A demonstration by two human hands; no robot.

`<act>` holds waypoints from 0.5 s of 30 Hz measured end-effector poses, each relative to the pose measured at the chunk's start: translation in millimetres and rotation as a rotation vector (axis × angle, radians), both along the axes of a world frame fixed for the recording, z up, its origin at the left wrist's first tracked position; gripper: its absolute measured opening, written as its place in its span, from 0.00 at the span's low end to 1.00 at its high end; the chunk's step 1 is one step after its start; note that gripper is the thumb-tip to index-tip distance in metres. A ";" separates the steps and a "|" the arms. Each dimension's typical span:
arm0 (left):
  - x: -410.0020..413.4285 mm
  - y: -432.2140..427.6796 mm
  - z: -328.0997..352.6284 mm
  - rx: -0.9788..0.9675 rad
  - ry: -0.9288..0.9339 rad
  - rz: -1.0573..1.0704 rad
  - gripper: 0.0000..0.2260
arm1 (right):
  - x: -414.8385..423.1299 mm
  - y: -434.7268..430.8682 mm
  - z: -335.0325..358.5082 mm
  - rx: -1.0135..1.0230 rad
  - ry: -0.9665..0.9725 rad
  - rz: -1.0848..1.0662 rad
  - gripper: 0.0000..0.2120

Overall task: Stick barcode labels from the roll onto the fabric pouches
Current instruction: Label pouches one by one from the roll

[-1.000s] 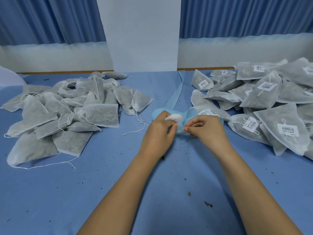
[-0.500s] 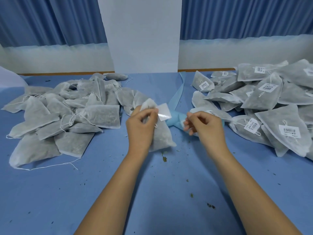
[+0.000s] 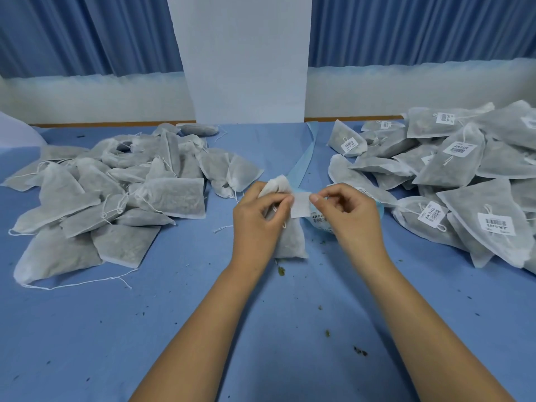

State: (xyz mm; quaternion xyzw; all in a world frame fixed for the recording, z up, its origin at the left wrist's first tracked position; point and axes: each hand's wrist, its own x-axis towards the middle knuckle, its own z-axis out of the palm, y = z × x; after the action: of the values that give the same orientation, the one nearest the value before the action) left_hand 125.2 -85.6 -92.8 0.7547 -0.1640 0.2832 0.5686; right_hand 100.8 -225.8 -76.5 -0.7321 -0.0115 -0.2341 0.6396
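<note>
My left hand [image 3: 258, 219] grips a white fabric pouch [image 3: 290, 242] by its upper part, just above the blue table. A blank-looking white label [image 3: 301, 203] stretches between both hands: my left thumb holds its left edge against the pouch, and my right hand [image 3: 348, 216] pinches its right edge. The label roll [image 3: 324, 221], with blue backing and printed labels, lies on the table behind my right hand, mostly hidden. Its blue backing strip [image 3: 307, 158] trails away toward the wall.
A heap of unlabelled pouches [image 3: 116, 192] with loose strings covers the table's left side. Labelled pouches [image 3: 464, 181] with barcode stickers are piled on the right. A white panel [image 3: 243, 59] stands at the back centre. Dark crumbs [image 3: 359, 351] dot the near blue table [image 3: 87, 329].
My left hand picked a pouch from the left heap while holding the peeled label. My right hand left the roll and now pinches the label's free edge.
</note>
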 end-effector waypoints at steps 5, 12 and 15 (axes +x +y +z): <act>2.0 -0.3 -1.4 -0.006 0.007 0.063 0.04 | -3.3 4.3 -1.6 -0.031 0.052 0.128 0.12; -1.9 -3.1 -1.8 0.177 -0.149 -0.018 0.04 | -0.6 3.8 0.6 0.080 0.101 0.103 0.17; -2.7 -3.7 -1.5 0.197 -0.161 -0.049 0.04 | -1.3 4.3 -0.5 0.031 0.095 0.076 0.17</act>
State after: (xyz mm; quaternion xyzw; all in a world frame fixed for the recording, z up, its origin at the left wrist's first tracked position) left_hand 122.5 -89.3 -94.3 0.7776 -0.2543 0.3114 0.4834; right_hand 99.6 -221.6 -77.0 -0.7313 -0.0054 -0.1747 0.6592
